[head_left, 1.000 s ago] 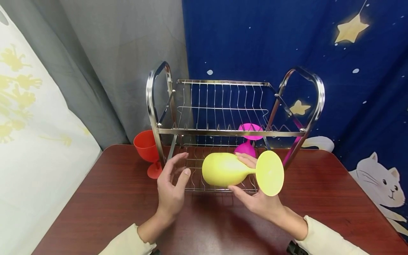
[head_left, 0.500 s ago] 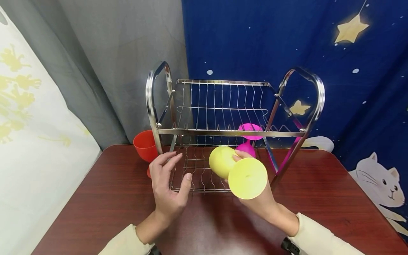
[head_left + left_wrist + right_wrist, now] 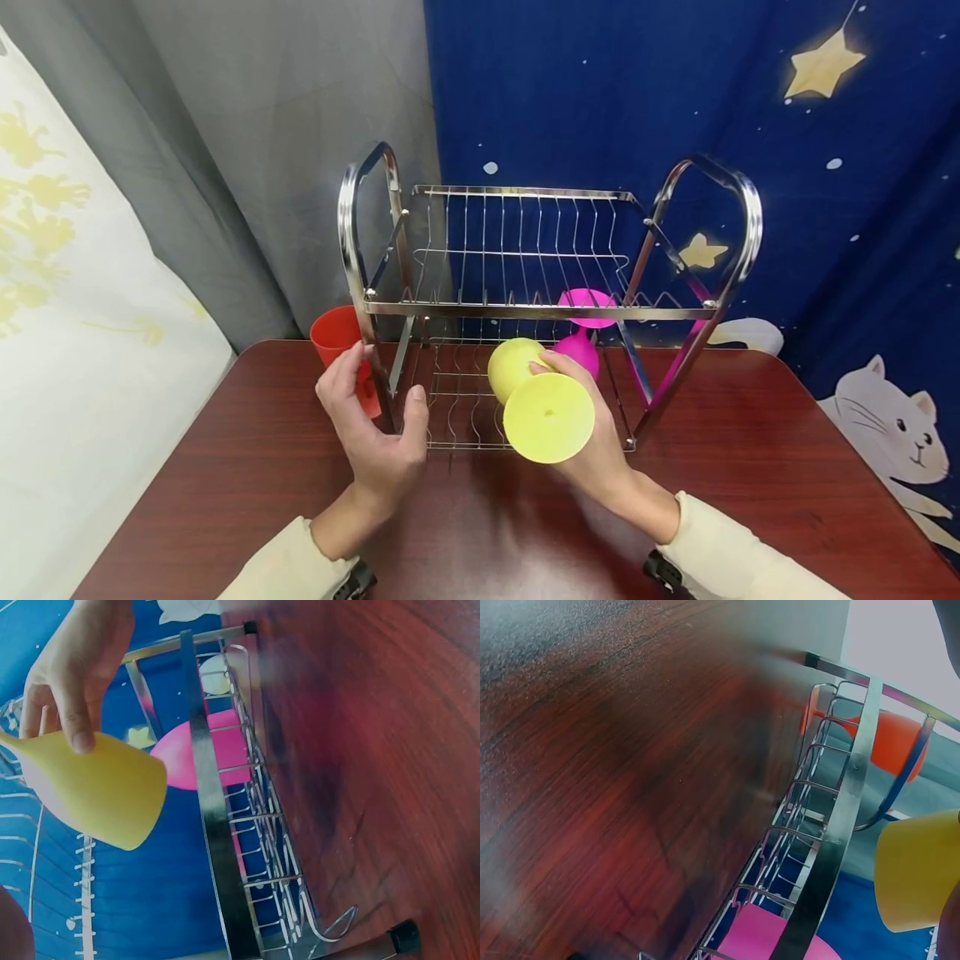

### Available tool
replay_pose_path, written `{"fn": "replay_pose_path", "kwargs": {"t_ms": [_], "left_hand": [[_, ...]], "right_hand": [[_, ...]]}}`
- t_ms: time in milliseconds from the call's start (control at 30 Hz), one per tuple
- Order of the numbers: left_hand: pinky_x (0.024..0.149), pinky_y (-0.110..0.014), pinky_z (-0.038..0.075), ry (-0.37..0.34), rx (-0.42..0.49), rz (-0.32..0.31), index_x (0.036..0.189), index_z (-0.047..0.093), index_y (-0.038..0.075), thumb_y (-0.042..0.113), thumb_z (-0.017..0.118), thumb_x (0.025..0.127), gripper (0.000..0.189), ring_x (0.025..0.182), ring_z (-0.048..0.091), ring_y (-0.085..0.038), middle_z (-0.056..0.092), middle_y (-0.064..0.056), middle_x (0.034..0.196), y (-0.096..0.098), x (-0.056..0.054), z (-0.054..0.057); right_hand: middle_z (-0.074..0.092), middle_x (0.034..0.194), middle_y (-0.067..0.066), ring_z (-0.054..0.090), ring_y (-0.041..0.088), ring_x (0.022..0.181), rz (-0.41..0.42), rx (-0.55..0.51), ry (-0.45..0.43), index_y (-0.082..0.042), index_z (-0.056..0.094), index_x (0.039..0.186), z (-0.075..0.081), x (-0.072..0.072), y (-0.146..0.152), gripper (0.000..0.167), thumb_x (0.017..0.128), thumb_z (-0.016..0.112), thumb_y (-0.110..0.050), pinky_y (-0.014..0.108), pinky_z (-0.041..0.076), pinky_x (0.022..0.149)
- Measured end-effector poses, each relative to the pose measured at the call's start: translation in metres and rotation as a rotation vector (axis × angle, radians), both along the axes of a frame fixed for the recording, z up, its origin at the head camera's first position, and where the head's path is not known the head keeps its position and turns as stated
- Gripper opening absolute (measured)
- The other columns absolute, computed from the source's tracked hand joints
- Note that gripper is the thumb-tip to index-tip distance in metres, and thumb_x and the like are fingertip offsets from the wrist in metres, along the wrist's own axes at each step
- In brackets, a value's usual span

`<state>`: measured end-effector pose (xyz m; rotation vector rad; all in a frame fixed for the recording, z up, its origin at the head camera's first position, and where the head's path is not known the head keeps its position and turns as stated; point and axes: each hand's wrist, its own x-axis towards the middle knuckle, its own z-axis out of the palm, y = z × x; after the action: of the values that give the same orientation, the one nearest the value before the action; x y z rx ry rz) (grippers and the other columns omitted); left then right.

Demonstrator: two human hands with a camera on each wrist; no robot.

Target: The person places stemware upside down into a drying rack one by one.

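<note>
In the head view my right hand (image 3: 600, 467) holds a yellow plastic goblet (image 3: 549, 417) in front of the lower tier of a chrome dish rack (image 3: 525, 312). Its round foot faces the camera and the bowl points toward the rack. The left wrist view shows the fingers at the goblet's bowl (image 3: 97, 787). My left hand (image 3: 375, 446) is by the rack's left post, thumb and fingers spread apart, holding nothing. A magenta goblet (image 3: 576, 354) stands upside down on the lower tier, at the right.
A red goblet (image 3: 333, 332) stands upright on the table left of the rack, partly covered by my left hand. The rack's upper tier (image 3: 521, 250) overhangs the lower one. Grey and blue curtains (image 3: 525, 83) hang behind the brown table (image 3: 225, 467).
My right hand has turned the yellow goblet from sideways to foot toward the camera and shifted it left. My left hand has moved left, toward the red goblet.
</note>
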<state>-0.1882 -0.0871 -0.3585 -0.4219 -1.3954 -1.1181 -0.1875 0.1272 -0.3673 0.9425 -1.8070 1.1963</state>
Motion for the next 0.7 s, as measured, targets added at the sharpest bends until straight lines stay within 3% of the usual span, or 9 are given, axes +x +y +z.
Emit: {"fn": "replay_pose_path", "kwargs": {"t_ms": [200, 333, 433, 567, 700], "left_hand": [[0.094, -0.035, 0.041, -0.089, 0.048, -0.03, 0.131, 0.042, -0.012, 0.004, 0.061, 0.074, 0.062, 0.114, 0.045, -0.032, 0.048, -0.03, 0.121, -0.005, -0.002, 0.0], [0.094, -0.032, 0.044, -0.22, 0.096, -0.073, 0.138, 0.042, -0.003, -0.005, 0.062, 0.074, 0.066, 0.117, 0.045, -0.028, 0.047, -0.025, 0.123, -0.009, -0.002, -0.002], [0.091, -0.028, 0.046, -0.333, 0.15, -0.104, 0.14, 0.043, 0.005, -0.008, 0.062, 0.077, 0.067, 0.117, 0.046, -0.022, 0.049, -0.016, 0.125, -0.01, -0.003, -0.002], [0.086, -0.024, 0.047, -0.423, 0.195, -0.109, 0.138, 0.049, 0.01, -0.008, 0.06, 0.082, 0.06, 0.114, 0.049, -0.017, 0.053, -0.006, 0.121, -0.011, -0.003, -0.002], [0.08, -0.021, 0.048, -0.439, 0.162, -0.083, 0.13, 0.057, 0.006, -0.007, 0.059, 0.084, 0.048, 0.105, 0.051, -0.016, 0.055, -0.008, 0.116, -0.012, -0.003, -0.001]], "right_hand": [[0.054, 0.126, 0.026, 0.05, 0.034, 0.121, -0.039, 0.034, 0.023, 0.008, 0.055, 0.125, -0.018, -0.016, 0.001, 0.073, 0.083, 0.072, -0.048, 0.022, 0.038, 0.107], [0.056, 0.128, 0.022, 0.052, 0.033, 0.12, -0.067, 0.046, -0.001, 0.007, 0.051, 0.13, -0.023, -0.022, 0.003, 0.073, 0.073, 0.084, -0.025, 0.025, 0.038, 0.108], [0.058, 0.123, 0.02, 0.055, 0.032, 0.114, -0.188, 0.113, -0.019, 0.005, 0.053, 0.127, -0.023, -0.023, 0.003, 0.073, 0.063, 0.085, -0.008, 0.032, 0.044, 0.102], [0.06, 0.12, 0.019, 0.058, 0.032, 0.111, -0.335, 0.183, -0.137, 0.003, 0.052, 0.128, -0.022, -0.024, 0.002, 0.075, 0.062, 0.086, -0.008, 0.048, 0.05, 0.093], [0.059, 0.123, 0.018, 0.057, 0.032, 0.113, -0.352, 0.153, -0.306, 0.0, 0.05, 0.132, -0.021, -0.028, 0.001, 0.078, 0.064, 0.089, -0.009, 0.054, 0.048, 0.095]]}}
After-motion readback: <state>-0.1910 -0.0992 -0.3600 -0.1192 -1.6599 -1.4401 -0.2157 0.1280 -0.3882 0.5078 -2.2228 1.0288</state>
